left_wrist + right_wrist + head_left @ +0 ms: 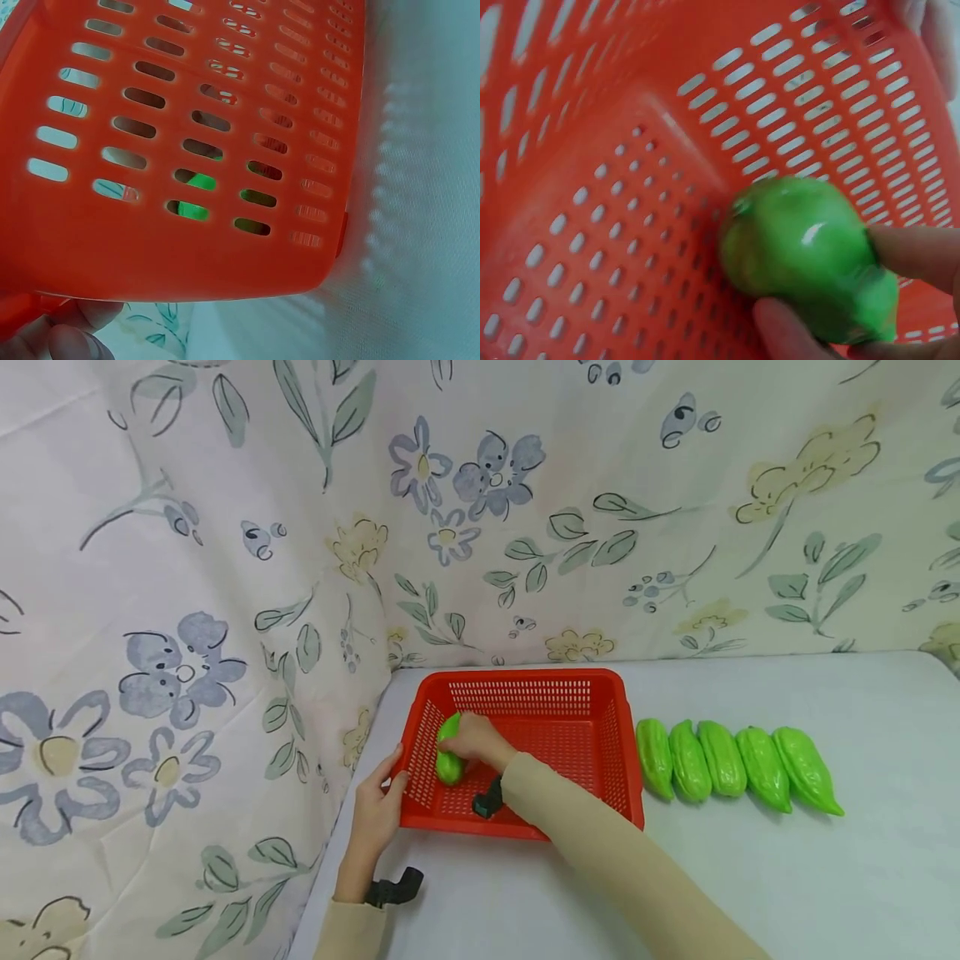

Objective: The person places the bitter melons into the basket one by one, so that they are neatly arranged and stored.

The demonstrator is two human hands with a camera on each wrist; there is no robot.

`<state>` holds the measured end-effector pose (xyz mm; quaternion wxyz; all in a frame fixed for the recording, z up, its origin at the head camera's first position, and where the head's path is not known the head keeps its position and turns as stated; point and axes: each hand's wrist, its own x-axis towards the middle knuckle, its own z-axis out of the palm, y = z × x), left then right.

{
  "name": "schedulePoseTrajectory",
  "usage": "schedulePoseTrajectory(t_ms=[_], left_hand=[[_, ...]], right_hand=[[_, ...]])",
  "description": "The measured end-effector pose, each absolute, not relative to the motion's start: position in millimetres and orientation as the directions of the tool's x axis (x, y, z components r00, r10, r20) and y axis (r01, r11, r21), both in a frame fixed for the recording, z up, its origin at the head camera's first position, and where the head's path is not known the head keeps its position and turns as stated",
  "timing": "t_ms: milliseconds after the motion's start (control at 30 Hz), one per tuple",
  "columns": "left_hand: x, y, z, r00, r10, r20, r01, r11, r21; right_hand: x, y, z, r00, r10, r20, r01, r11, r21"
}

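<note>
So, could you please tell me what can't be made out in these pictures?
- Green gourd, head view: middle hidden under the right hand.
- Same gourd, left wrist view: only green glimpses through the basket slots.
- Left hand, left wrist view: cut off by the bottom edge.

Glossy green gourd (448, 758) lies against the red basket's (570, 679) left wall.

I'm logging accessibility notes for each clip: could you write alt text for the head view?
A right hand holds a green gourd inside a red basket while the left hand grips the basket's left rim. Five more gourds lie in a row on the white table right of the basket, with a floral cloth behind.
</note>
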<state>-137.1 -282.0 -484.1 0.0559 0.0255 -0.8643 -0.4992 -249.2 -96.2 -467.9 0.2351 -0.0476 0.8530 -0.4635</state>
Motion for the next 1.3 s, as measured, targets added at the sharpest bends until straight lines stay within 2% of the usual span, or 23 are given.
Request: schedulePoseTrajectory(t_ms=[200, 433, 567, 700, 867, 1067, 1300], left_hand=[[-140.0, -281.6, -484.6, -0.990, -0.105, 0.090, 0.026, 0.497, 0.867], [-139.6, -277.8, -485.2, -0.989, -0.101, 0.108, 0.045, 0.493, 0.869], [-138.6, -277.2, -485.6, -0.989, -0.108, 0.096, 0.030, 0.499, 0.866], [-138.6, -277.4, -486.3, -0.990, -0.108, 0.091, 0.025, 0.503, 0.864], [-138.2, -277.5, -486.0, -0.990, -0.108, 0.087, 0.020, 0.510, 0.860], [-137.5, -279.5, -484.9, -0.991, -0.110, 0.071, 0.006, 0.508, 0.861], [-136.3, -282.5, -484.3, -0.991, -0.109, 0.072, 0.005, 0.519, 0.855]], right_hand=[[-251.0, -96.5, -470.8, -0.889, -0.283, -0.359, 0.142, 0.577, -0.805], [-248.9, -90.3, -468.5, -0.906, -0.271, -0.324, 0.054, 0.688, -0.724], [-249.1, -89.3, -466.0, -0.918, -0.250, -0.307, 0.061, 0.678, -0.732], [-249.5, -90.5, -456.7, -0.938, -0.248, -0.243, 0.008, 0.684, -0.729], [-246.2, -91.4, -432.0, -0.943, -0.280, -0.179, -0.056, 0.665, -0.745], [-239.7, -90.5, -403.7, -0.928, -0.327, -0.180, -0.037, 0.561, -0.827], [-228.9, -91.2, -383.7, -0.915, -0.365, -0.170, -0.063, 0.547, -0.835]])
